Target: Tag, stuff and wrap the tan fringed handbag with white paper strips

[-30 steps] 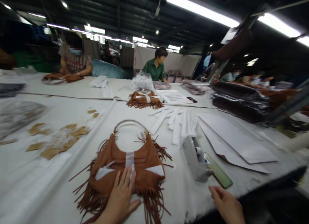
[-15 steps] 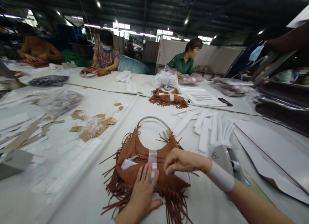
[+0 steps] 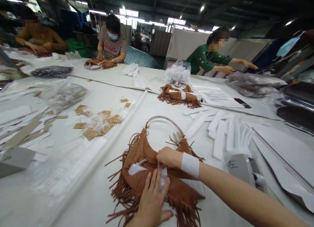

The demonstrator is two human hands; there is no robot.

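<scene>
A brown fringed handbag (image 3: 137, 155) lies on the white table before me, its wrapped handle (image 3: 169, 118) arching away from me. Around its middle runs a white strip (image 3: 163, 179). My left hand (image 3: 153, 194) rests flat on the front of the bag with fingers spread, the fingertips lying over the strip's lower part. At the bag's top edge my right hand (image 3: 169, 157) is closed, its fingers pinching the upper end of the strip; the fingertips are partly hidden. White sheet material (image 3: 137, 168) shows on the left of the bag.
To the left lie brown tags (image 3: 105, 121) with strings. White strips (image 3: 219, 132) and a grey tape dispenser (image 3: 241, 170) are at the right. A second fringed bag (image 3: 180, 95) sits farther back. Several co-workers work across the table, one in a green shirt (image 3: 202, 58).
My right hand has moved up from the bag's right front to the strip's top end. My left hand stays flat. The co-worker in green has stretched both arms out to the right.
</scene>
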